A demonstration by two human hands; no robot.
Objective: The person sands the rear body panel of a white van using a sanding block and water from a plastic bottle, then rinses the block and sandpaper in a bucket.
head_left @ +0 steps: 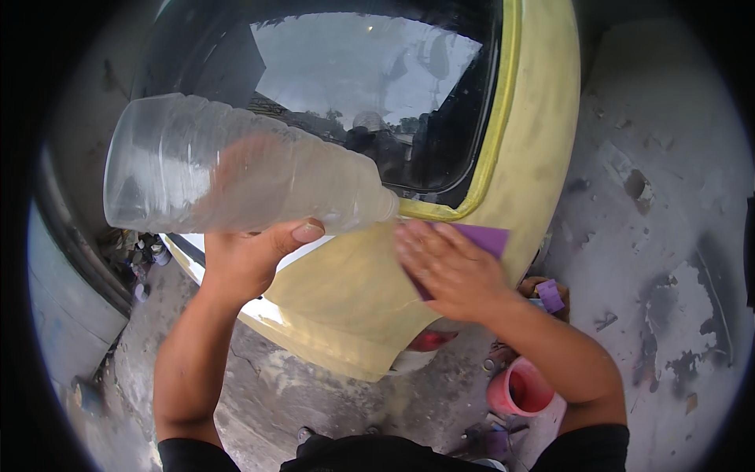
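Observation:
A large clear plastic bottle point(314, 177) lies tipped on its side in my left hand point(252, 256), its neck pointing right and slightly down toward the car panel. The fingers wrap behind the bottle and show through it; the thumb is in front. My right hand point(452, 267) presses a purple sheet of sandpaper point(486, 238) flat against the yellowish car body panel point(346, 287), just below the window corner. That hand is slightly blurred, and most of the sheet lies under it. The bottle mouth sits just above the right hand's fingertips.
Above the panel is the dark car window point(370, 71), edged with yellow trim point(503, 102). A red tail light point(431, 340) sits at the panel's lower end. On the floor stand a pink-red bucket point(503, 393) and scattered debris. A second purple piece point(550, 296) lies right of the car.

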